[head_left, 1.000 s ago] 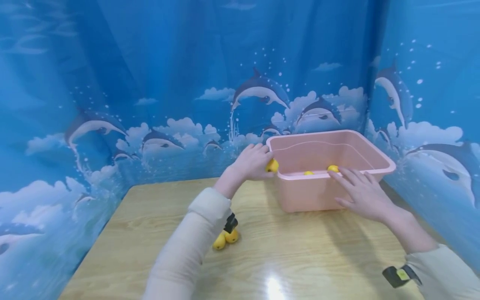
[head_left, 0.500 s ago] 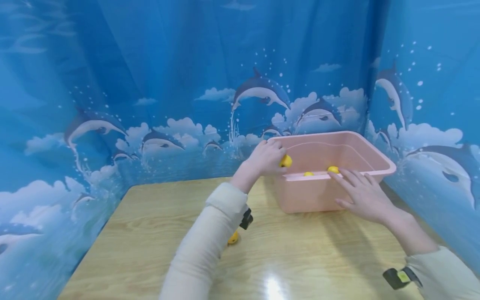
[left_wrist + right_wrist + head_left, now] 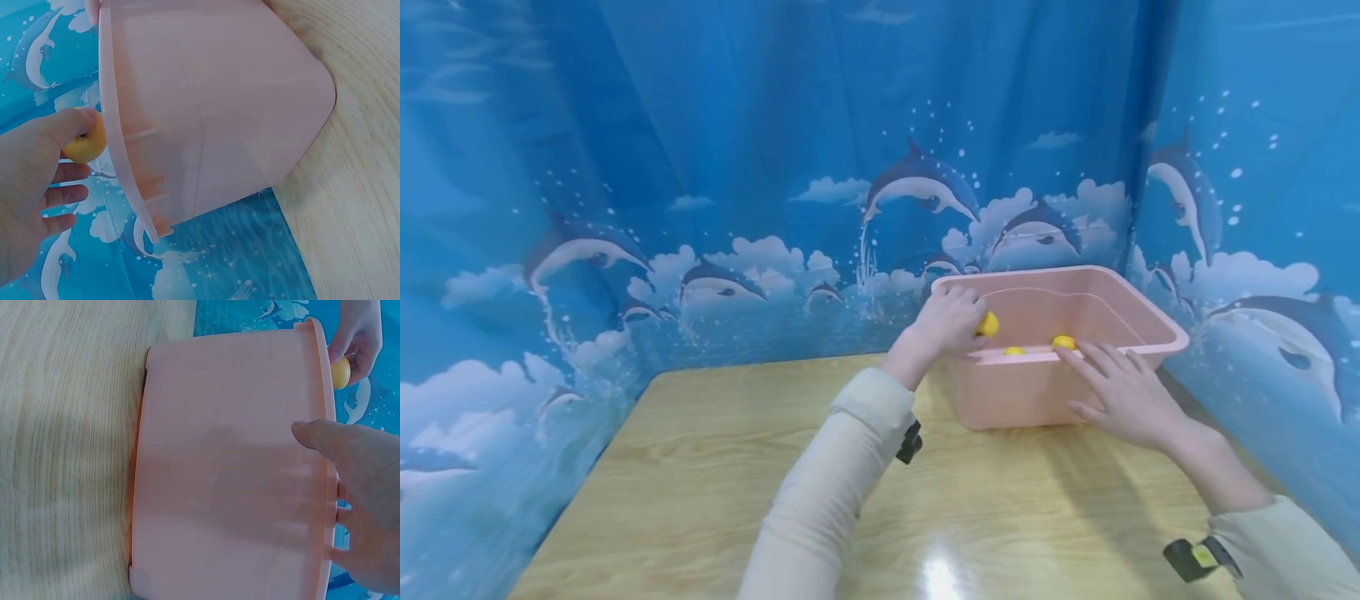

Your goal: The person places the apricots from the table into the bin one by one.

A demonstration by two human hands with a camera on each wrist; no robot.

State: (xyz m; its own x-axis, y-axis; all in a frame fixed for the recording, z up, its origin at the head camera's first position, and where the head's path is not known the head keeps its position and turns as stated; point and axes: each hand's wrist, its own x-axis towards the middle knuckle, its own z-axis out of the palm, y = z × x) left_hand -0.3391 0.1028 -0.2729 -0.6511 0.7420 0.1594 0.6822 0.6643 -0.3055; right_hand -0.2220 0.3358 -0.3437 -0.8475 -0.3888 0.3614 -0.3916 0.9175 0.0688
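My left hand (image 3: 951, 322) pinches a small round yellow fruit (image 3: 988, 324) with a dark end, just over the left rim of a pink plastic tub (image 3: 1022, 392). In the left wrist view, the thumb lies on top of the yellow fruit (image 3: 86, 142) and the other fingers spread below it. My right hand (image 3: 1131, 396) rests at the tub's near rim, fingers fairly straight over the edge and thumb outside, as the right wrist view shows. Inside the tub lie two more yellow fruits, one yellow fruit (image 3: 1063, 342) near my right fingertips and another yellow fruit (image 3: 1014, 351) mostly hidden by the rim.
The tub stands at the back right of a light wooden table (image 3: 715, 467). Blue dolphin-printed curtains (image 3: 737, 167) hang close behind and at both sides. My left forearm covers part of the tabletop.
My left hand has moved right with the yellow fruit, from outside the tub's left side to over its rim. Fruits on the table are now hidden behind the left sleeve. The right hand stays put.
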